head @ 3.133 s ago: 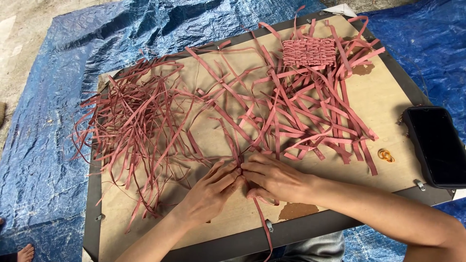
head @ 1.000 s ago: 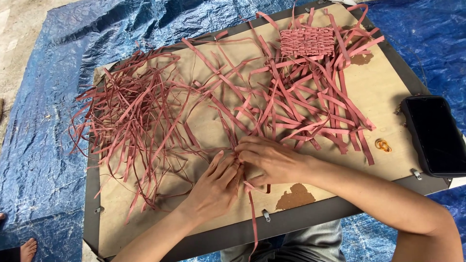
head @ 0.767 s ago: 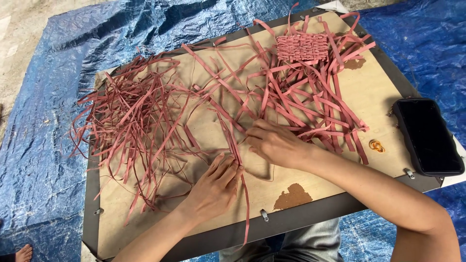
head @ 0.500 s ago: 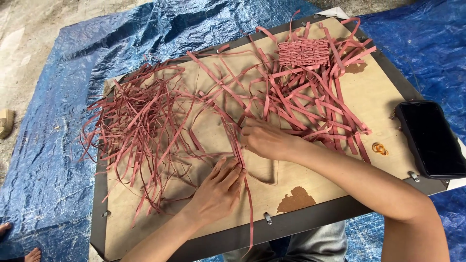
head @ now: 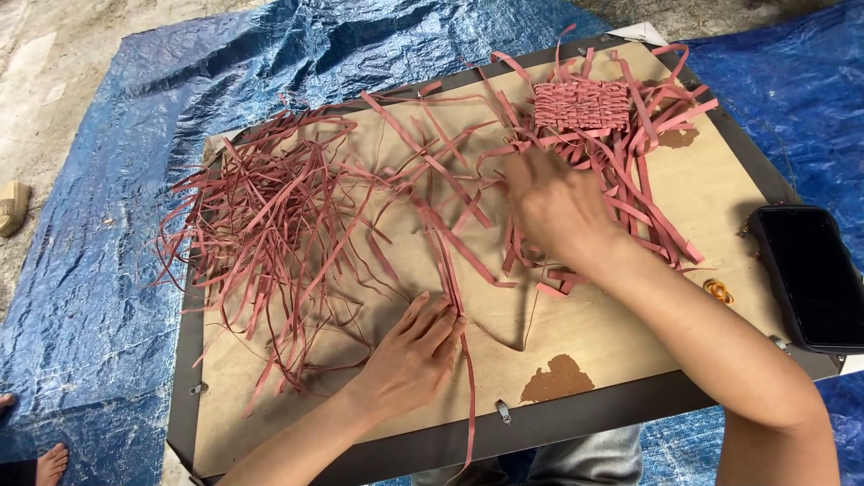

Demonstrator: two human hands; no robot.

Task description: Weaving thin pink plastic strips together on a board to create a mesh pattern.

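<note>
Red strips point(head: 270, 216) look light and bendy; best held near an end. Our left hand point(head: 409, 346) presses one flat at six o'clock. Our right hand point(head: 558, 211) reaches toward one o'clock; we cannot tell its grip.

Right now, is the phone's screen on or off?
Off. The phone lies face up at the board's right edge, its screen plain black.

Framed wooden board point(head: 630, 333) with red strips point(head: 270, 216), woven patch point(head: 580, 105), black phone point(head: 810, 274)
</note>
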